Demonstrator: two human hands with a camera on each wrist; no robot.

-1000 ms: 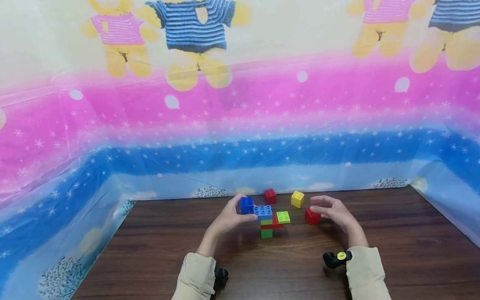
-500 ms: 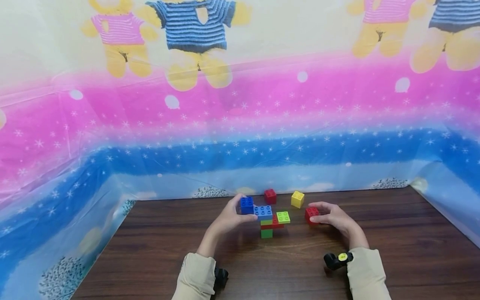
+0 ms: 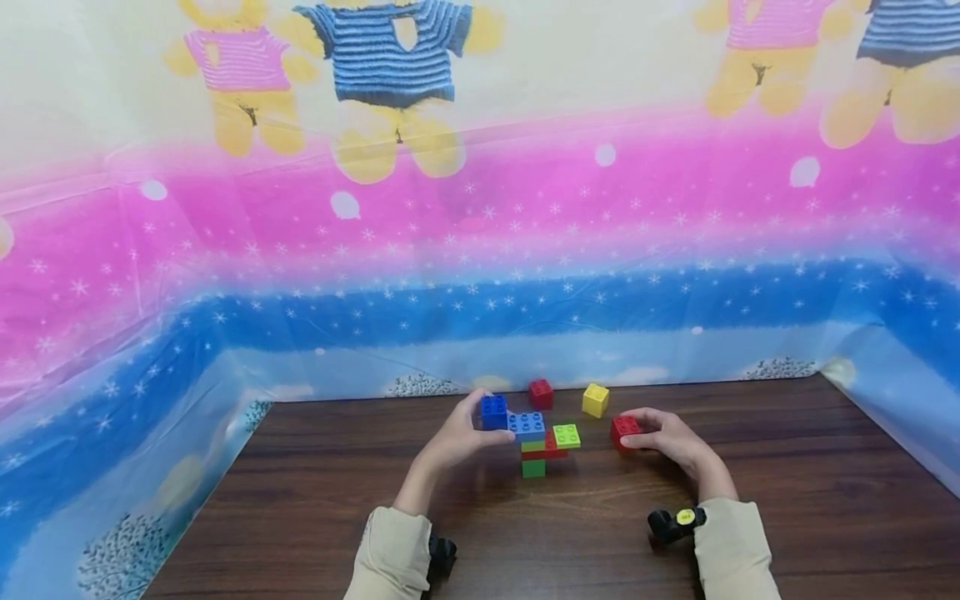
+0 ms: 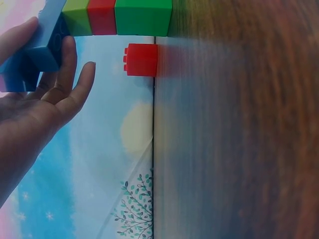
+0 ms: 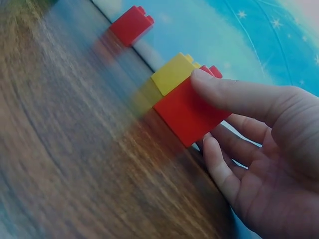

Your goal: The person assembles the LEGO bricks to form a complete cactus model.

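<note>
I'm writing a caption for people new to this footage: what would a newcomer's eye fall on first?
Probably the bright backdrop, whose printed yellow figures in striped tops fill the head view's upper part. Below it, on the dark table, a multicoloured brick model stands out, its blue end gripped by the left hand. To its right, the right hand holds a red brick.

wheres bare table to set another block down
Free: table in front of the block tower, between the sleeves; also left of the left hand and right of the right hand. Crowded: between the hands, around tower, red blocks and yellow block.
</note>
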